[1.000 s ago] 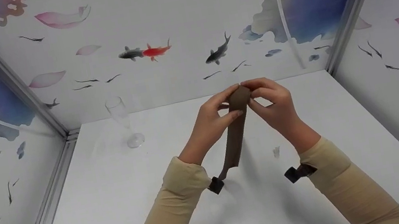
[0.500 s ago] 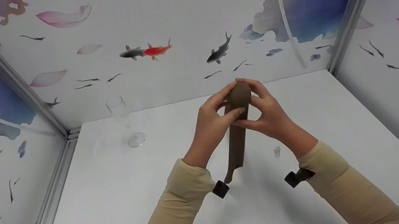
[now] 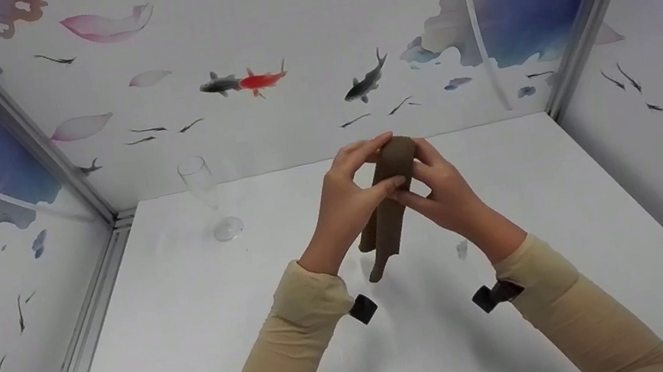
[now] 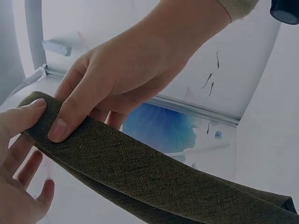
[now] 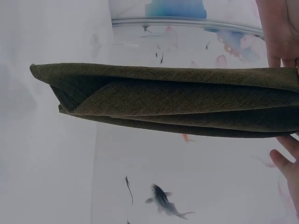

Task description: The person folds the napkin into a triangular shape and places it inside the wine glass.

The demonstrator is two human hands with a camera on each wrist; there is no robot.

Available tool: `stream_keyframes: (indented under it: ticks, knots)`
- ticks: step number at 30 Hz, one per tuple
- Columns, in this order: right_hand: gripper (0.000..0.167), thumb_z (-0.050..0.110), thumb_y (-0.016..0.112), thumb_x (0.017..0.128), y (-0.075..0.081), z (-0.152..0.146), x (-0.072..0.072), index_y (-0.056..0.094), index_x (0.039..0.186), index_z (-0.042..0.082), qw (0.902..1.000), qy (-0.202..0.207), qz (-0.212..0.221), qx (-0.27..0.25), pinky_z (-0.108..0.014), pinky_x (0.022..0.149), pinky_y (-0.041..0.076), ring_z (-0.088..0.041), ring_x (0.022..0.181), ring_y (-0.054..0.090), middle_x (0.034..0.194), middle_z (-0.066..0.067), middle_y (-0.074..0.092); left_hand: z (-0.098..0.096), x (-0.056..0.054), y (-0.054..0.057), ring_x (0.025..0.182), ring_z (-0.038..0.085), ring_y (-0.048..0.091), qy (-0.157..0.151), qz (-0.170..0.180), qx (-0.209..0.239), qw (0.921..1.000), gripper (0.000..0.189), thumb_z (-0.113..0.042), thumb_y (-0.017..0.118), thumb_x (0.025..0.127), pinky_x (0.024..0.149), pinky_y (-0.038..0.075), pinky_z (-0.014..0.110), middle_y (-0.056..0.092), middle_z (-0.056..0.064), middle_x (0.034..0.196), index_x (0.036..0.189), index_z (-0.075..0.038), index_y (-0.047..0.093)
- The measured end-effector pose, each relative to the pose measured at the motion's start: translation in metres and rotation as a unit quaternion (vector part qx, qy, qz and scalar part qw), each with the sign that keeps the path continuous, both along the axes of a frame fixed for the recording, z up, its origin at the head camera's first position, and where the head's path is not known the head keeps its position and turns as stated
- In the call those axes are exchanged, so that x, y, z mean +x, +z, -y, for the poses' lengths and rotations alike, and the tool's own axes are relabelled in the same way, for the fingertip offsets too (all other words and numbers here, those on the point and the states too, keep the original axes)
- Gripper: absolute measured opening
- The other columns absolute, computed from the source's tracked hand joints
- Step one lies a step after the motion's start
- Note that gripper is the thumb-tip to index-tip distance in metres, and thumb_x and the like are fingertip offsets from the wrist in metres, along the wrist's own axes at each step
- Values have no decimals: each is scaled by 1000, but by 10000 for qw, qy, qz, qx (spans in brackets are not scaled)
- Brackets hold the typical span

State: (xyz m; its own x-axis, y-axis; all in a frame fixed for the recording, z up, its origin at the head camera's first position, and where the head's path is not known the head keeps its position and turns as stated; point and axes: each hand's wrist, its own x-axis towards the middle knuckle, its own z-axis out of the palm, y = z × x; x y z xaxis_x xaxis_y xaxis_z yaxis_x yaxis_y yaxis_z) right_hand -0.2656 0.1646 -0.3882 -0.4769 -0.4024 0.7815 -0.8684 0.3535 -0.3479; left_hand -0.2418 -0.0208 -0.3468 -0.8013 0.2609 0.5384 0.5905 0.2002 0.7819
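A dark olive-brown cloth napkin (image 3: 399,157), folded and rolled into a long narrow strip, hangs between both hands over the table. Its lower end shows two uneven tails in the head view. My left hand (image 3: 338,205) pinches the top of the napkin from the left, thumb in front. From the right, my right hand (image 3: 451,189) grips the same end. In the left wrist view, the right thumb presses on the napkin (image 4: 140,163) near its folded end. Layered pleats and an open pocket-like fold show on the napkin (image 5: 163,95) in the right wrist view.
A tall clear champagne flute (image 3: 228,229) stands on the white table (image 3: 175,343) at back left. A tiny clear glass-like object (image 3: 462,249) sits below the right hand. White panels with painted fish surround the table on three sides.
The right thumb has moved down the front of the napkin, its fingers now lower along the side. The napkin's hanging end has risen and a second tail now shows behind it.
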Motion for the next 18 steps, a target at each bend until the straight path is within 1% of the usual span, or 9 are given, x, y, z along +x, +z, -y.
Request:
stream_keyframes:
  ticks: [3,5,7,9,10,14,18]
  knots:
    - [35,1,77,82,-1,1,-1,68,116,3,9999,104,81,-108,-44,92,46,-29,117,50,128,-15,50,0,-1,1,127,10,48,56,-25,2,10000,51,-14,79,84,102,39,31,54,2,138,132,-16,62]
    - [37,0,78,80,-1,1,-1,68,116,3,9995,178,181,-180,-43,93,45,-29,117,50,127,-15,50,0,-2,0,125,9,49,-19,-76,80,9999,51,-14,77,85,104,38,31,58,2,133,133,-14,61]
    - [40,0,80,78,-3,1,-1,68,116,3,9992,209,288,-153,-41,93,45,-28,117,50,128,-15,48,0,-2,-1,120,9,53,-97,-145,156,9997,50,-14,75,87,105,37,29,62,3,124,134,-12,60]
    - [43,0,82,76,-5,0,-2,68,116,2,9989,239,402,-58,-41,94,46,-29,118,51,130,-16,46,0,-3,-2,115,9,55,-131,-216,194,9995,50,-14,74,88,105,36,28,63,3,115,136,-9,58]
    - [44,0,83,75,-6,0,-2,68,116,2,9986,271,450,-17,-42,93,47,-29,118,52,131,-18,45,0,-3,-2,114,9,55,-146,-253,207,9994,50,-14,73,89,105,36,28,63,3,113,136,-8,57]
    - [49,-1,85,72,-11,-1,-2,66,117,2,9972,395,626,67,-48,93,47,-32,117,54,134,-21,42,0,-4,-2,113,11,56,-96,-368,124,9992,50,-14,71,90,104,38,30,62,6,113,137,-4,55]
    - [48,-1,82,76,-13,0,0,65,121,2,9960,372,814,89,-46,94,48,-28,118,55,135,-17,42,0,-5,-2,111,12,56,17,-441,10,9990,50,-16,70,91,101,40,31,62,6,114,137,-5,54]
